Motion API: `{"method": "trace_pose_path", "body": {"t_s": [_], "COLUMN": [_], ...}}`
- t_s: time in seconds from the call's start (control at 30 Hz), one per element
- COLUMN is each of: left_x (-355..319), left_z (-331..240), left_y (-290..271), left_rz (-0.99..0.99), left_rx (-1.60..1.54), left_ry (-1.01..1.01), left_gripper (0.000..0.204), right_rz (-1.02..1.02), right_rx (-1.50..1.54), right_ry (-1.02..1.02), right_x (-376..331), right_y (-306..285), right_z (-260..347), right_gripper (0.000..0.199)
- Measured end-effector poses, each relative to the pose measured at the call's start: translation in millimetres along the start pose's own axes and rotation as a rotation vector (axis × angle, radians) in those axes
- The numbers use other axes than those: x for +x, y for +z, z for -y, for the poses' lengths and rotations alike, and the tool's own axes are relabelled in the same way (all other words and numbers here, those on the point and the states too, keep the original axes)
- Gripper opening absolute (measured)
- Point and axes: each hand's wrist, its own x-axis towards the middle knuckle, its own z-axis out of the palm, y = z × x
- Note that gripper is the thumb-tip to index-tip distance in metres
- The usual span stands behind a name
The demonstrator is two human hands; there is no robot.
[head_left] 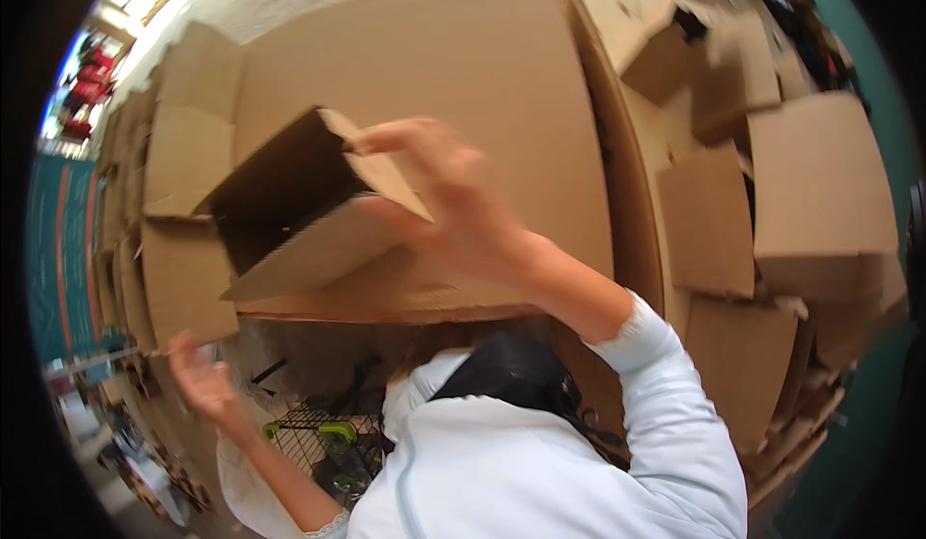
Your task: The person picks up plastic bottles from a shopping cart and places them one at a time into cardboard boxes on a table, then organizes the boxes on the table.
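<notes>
Cardboard surface partly behind held box; cartons rightward.

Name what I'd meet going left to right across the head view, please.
Striped teal panel, left hand, held box, right hand, cardboard pieces and boxes, teal wall.
</notes>
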Motion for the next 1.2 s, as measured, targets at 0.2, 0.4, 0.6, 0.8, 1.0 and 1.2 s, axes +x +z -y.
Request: {"method": "trace_pose_path", "body": {"t_s": [0.2, 0.4, 0.6, 0.8, 1.0, 1.2], "left_x": [-19, -3, 12, -18, -34, -41], "left_z": [49, 82, 71, 82, 81, 100], "left_y": [33, 88, 74, 36, 2, -8], "left_rz": [0.282, 0.380, 0.418, 0.276, 0.061, -0.061], "left_rx": [-0.150, -0.287, -0.127, -0.058, -0.133, -0.076], "left_ry": [-0.413, -0.224, -0.176, -0.272, -0.345, -0.369], "left_gripper": [0.077, 0.066, 0.071, 0.082, 0.080, 0.078], "right_rz": [0.566, 0.759, 0.618, 0.788, 0.833, 0.958], "right_rx": [0.020, -0.176, -0.124, 0.157, 0.435, 0.347], "right_ry": [0.534, 0.589, 0.585, 0.620, 0.780, 0.576], "right_x": [-24, -24, -26, -6, 49, 76], "right_y": [6, 44, 57, 112, 205, 282], "right_z": [-23, -43, -46, -85, -99, -106], "right_gripper": [0.076, 0.045, 0.019, 0.036, 0.039, 0.038]}}
